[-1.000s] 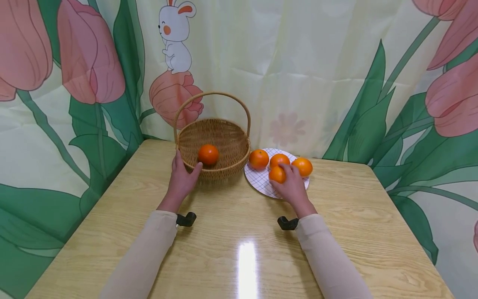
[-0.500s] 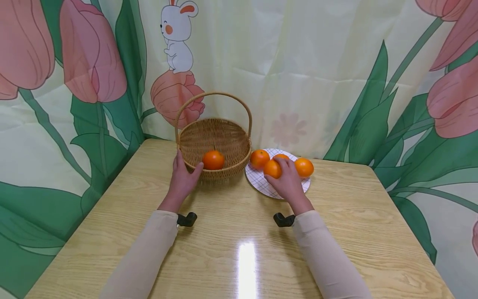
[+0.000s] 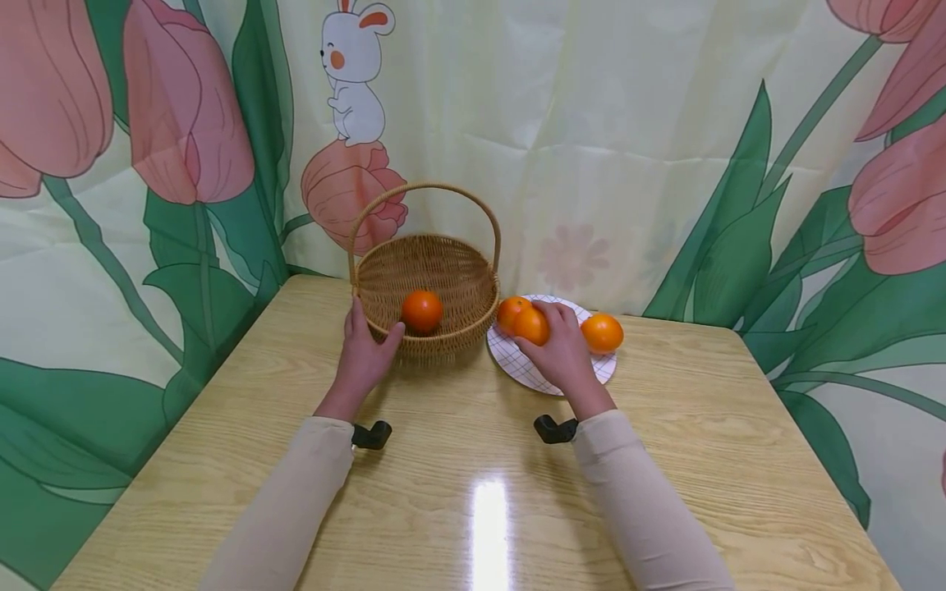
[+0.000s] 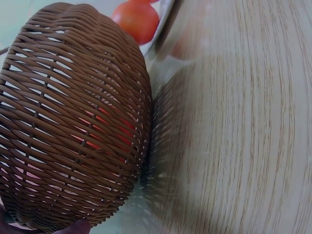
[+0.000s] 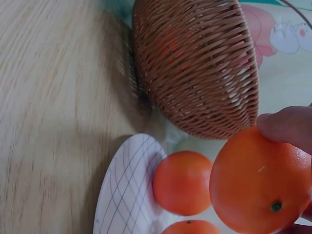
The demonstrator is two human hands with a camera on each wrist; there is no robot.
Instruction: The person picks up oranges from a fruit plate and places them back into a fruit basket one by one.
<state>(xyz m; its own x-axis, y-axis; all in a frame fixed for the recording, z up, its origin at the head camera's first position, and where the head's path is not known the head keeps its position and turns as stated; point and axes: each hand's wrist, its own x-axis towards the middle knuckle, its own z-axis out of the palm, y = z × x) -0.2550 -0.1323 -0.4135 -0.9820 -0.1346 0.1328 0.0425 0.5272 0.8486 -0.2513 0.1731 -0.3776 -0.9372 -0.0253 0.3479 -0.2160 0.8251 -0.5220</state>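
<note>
An orange point(image 3: 530, 327) with a small green stem spot is held in my right hand point(image 3: 564, 351), pinched between thumb and fingers above the plate. The plate point(image 3: 517, 365) is white with a blue grid. On it, one orange point(image 3: 510, 310) sits at the left, partly behind the held one, and another orange point(image 3: 602, 333) at the right. My left hand point(image 3: 362, 355) holds the wicker basket point(image 3: 443, 254) at its left front rim, thumb along the front. Inside the basket lies one orange point(image 3: 422, 312). In the right wrist view, the held orange point(image 5: 258, 180) overlaps the basket's lower edge.
The wooden table point(image 3: 414, 492) reaches back to a curtain point(image 3: 591, 148) printed with tulips and a rabbit. The basket's tall arched handle point(image 3: 429, 185) rises over its opening. A dark wrist mount point(image 3: 554, 429) sticks out from each sleeve.
My right hand has lifted its orange and moved it left across the plate, toward the basket. The orange in the basket has rolled a little right. The left hand keeps its place.
</note>
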